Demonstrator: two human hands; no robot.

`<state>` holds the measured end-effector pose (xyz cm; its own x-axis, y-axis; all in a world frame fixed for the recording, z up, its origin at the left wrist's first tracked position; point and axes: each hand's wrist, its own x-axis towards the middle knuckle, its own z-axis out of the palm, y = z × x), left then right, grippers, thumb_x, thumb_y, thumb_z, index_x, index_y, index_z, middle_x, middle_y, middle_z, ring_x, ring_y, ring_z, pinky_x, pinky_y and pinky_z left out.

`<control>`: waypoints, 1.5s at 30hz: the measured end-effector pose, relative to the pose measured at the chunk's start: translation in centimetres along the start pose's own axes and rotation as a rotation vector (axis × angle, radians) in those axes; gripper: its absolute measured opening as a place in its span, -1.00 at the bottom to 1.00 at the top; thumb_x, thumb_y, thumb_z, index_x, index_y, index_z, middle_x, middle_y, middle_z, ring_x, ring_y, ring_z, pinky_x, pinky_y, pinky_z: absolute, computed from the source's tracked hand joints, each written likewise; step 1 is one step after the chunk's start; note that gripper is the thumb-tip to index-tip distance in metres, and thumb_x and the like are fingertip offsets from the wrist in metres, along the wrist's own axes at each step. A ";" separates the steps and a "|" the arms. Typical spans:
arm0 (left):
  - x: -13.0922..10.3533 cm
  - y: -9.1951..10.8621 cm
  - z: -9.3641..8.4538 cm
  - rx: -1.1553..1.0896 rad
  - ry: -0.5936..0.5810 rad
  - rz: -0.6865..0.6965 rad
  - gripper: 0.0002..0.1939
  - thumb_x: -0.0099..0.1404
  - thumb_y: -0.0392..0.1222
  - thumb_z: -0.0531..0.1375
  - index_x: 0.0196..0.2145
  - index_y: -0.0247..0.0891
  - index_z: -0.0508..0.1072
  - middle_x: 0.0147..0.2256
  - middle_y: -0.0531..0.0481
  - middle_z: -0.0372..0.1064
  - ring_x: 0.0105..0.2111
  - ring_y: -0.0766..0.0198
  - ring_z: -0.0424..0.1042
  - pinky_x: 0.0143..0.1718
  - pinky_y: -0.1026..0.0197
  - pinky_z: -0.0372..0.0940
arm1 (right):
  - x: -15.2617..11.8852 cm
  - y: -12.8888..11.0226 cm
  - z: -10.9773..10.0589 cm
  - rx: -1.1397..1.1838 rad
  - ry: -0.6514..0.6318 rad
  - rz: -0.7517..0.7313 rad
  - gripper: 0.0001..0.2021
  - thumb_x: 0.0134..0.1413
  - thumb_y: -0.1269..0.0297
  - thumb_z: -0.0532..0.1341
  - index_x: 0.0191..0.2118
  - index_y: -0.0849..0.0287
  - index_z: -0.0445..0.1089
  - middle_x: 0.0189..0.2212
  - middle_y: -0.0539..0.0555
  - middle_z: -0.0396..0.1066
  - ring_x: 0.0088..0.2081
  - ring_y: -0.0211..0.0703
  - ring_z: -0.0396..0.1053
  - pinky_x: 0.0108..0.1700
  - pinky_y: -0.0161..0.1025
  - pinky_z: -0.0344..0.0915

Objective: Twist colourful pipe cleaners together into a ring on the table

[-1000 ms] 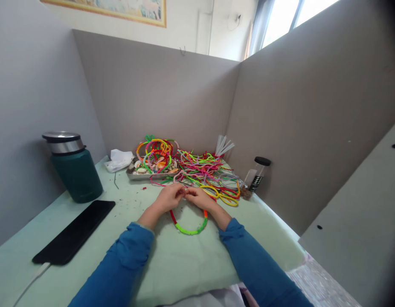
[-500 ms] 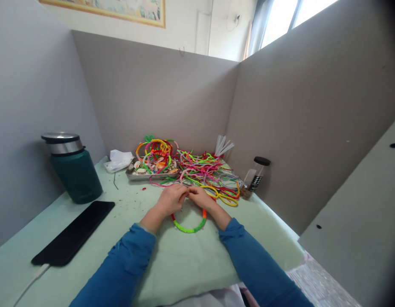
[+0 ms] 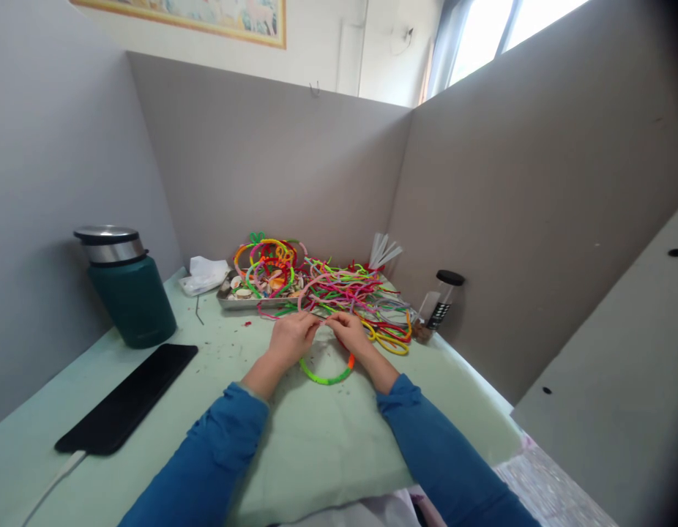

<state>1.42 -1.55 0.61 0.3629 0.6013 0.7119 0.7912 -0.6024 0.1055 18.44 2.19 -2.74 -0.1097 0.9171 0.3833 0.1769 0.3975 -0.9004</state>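
A ring (image 3: 326,380) of green, orange and red fuzzy stems hangs below my two hands, over the pale green cloth. My left hand (image 3: 291,339) pinches the ring's upper left side. Opposite it, my right hand (image 3: 350,335) pinches the upper right side, with its fingertips close to those of the left. A thin dark stretch shows between the fingertips. A pink fuzzy stem (image 3: 302,293) rises and curves just behind my left hand. My fingers hide the top of the ring.
Behind my hands lie a metal tray (image 3: 234,304) of shells and coloured rings, and a heap of fuzzy stems (image 3: 350,285). A green bottle (image 3: 131,300) and a black phone (image 3: 127,399) are at left; a black-lidded jar (image 3: 442,300) stands at right.
My fingertips have moved slightly apart, showing the dark stretch between them. The ring's lower edge has risen a little. The pink stem now arches farther left and higher.
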 end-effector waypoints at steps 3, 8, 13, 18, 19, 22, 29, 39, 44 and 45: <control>-0.1 -0.2 0.1 -0.038 -0.007 -0.031 -0.81 0.28 -0.23 0.07 -0.32 -0.21 0.49 -0.31 -0.03 0.46 -0.34 0.30 0.41 -0.35 0.29 0.20 | 0.0 -0.2 0.0 0.000 0.039 -0.010 -0.81 -0.07 0.20 0.18 -0.46 0.22 0.42 -0.61 -0.06 0.25 -0.54 -0.30 0.13 -0.47 -0.35 0.07; 0.1 -0.9 0.6 -0.202 -0.076 -0.164 -0.84 0.22 -0.22 0.12 -0.36 -0.22 0.52 -0.35 -0.03 0.47 -0.34 0.27 0.40 -0.31 0.26 0.22 | -0.1 -0.8 -0.1 0.017 0.057 -0.017 -0.80 -0.08 0.19 0.19 -0.45 0.24 0.42 -0.58 -0.04 0.29 -0.51 -0.30 0.17 -0.44 -0.35 0.10; 0.3 -1.7 1.3 -0.773 -0.308 -0.595 -0.77 0.13 -0.07 0.21 -0.42 -0.32 0.48 -0.48 -0.07 0.45 -0.48 0.21 0.43 -0.43 0.22 0.28 | -0.4 -1.5 -0.2 0.091 -0.025 0.040 -0.79 -0.08 0.14 0.21 -0.45 0.21 0.38 -0.70 -0.10 0.14 -0.61 -0.35 0.03 -0.57 -0.36 -0.03; 0.3 -1.6 0.2 -1.452 -0.402 -0.863 -0.55 0.13 0.09 0.20 -0.17 -0.33 0.39 -0.38 -0.19 0.49 -0.40 0.13 0.50 -0.32 0.11 0.35 | -0.8 -2.3 -0.4 0.272 -0.064 0.107 -0.79 -0.08 0.12 0.22 -0.43 0.18 0.34 -0.75 -0.16 -0.04 -0.70 -0.39 -0.13 -0.65 -0.35 -0.19; 0.3 -1.5 -0.1 -1.542 -0.456 -0.852 -0.51 0.16 0.13 0.15 -0.13 -0.33 0.38 -0.36 -0.22 0.49 -0.37 0.11 0.50 -0.29 0.10 0.35 | -0.8 -2.4 -0.5 0.308 -0.075 0.117 -0.79 -0.07 0.13 0.22 -0.43 0.18 0.33 -0.75 -0.17 -0.05 -0.71 -0.40 -0.15 -0.65 -0.35 -0.21; 0.2 -1.3 -0.7 -1.681 -0.585 -0.779 -0.38 0.19 0.27 0.03 -0.08 -0.35 0.37 -0.30 -0.29 0.48 -0.31 0.09 0.50 -0.26 0.10 0.34 | -0.8 -2.5 -0.6 0.405 -0.109 0.128 -0.81 -0.07 0.16 0.23 -0.44 0.17 0.32 -0.75 -0.18 -0.08 -0.72 -0.43 -0.18 -0.66 -0.36 -0.25; -0.3 -1.5 -0.8 -1.698 -0.654 -0.559 -0.31 0.14 0.35 0.01 -0.08 -0.32 0.41 -0.23 -0.27 0.46 -0.32 0.12 0.48 -0.26 0.12 0.31 | -0.8 -2.3 -0.8 0.472 -0.127 0.146 -0.83 -0.07 0.18 0.22 -0.42 0.18 0.31 -0.74 -0.19 -0.08 -0.73 -0.43 -0.19 -0.67 -0.35 -0.27; 0.0 -2.0 0.2 -1.493 -0.476 -0.759 -0.72 0.11 -0.19 0.26 -0.21 -0.36 0.44 -0.37 -0.14 0.47 -0.70 0.46 0.24 -0.57 0.26 0.30 | -1.4 -3.5 0.0 0.332 -0.143 0.147 -0.80 -0.12 0.15 0.22 -0.46 0.20 0.33 -0.75 -0.17 -0.06 -0.69 -0.41 -0.16 -0.64 -0.36 -0.23; -0.1 -0.8 0.2 -1.388 -0.474 -0.739 -0.65 0.12 0.01 0.24 -0.33 -0.39 0.45 -0.58 -0.01 0.38 -0.75 0.49 0.13 -0.59 0.26 0.30 | -1.4 -2.9 0.5 0.272 -0.125 0.097 -0.79 -0.08 0.13 0.21 -0.44 0.20 0.35 -0.71 -0.13 0.05 -0.66 -0.39 -0.10 -0.61 -0.36 -0.17; -0.1 -0.6 0.5 -1.360 -0.454 -0.735 -0.63 0.12 0.04 0.23 -0.38 -0.40 0.45 -0.66 0.05 0.31 -0.77 0.48 0.12 -0.59 0.25 0.30 | -1.3 -2.7 0.5 0.262 -0.126 0.085 -0.79 -0.08 0.13 0.21 -0.43 0.20 0.36 -0.69 -0.12 0.07 -0.65 -0.39 -0.08 -0.60 -0.36 -0.15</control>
<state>1.14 -0.95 0.16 0.4253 0.9050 0.0028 -0.0605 0.0254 0.9978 17.57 -0.15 -0.90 -0.2290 0.9290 0.2906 -0.0657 0.2831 -0.9568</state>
